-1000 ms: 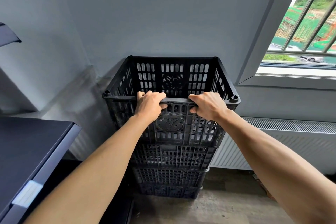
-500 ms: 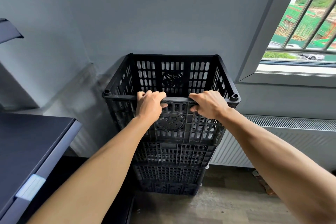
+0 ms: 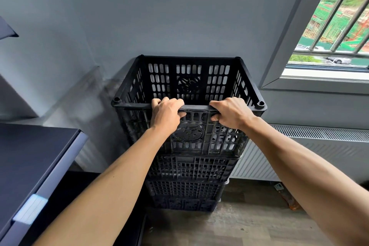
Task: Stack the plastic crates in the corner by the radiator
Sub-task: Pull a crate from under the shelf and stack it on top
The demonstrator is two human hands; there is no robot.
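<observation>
Left hand (image 3: pixel 166 115), right hand (image 3: pixel 231 114) grip top crate (image 3: pixel 219 140) rim; fingertips hidden inside.

Head camera, close, down toward crates (image 3: pixel 188 133)

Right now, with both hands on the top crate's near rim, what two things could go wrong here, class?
1. The left hand and right hand grip only the near rim of the top crate; a pull could tip the tall stack of lower crates forward.
2. Whether the top crate sits fully seated is unclear; released early, it might slip towards the radiator.
</observation>
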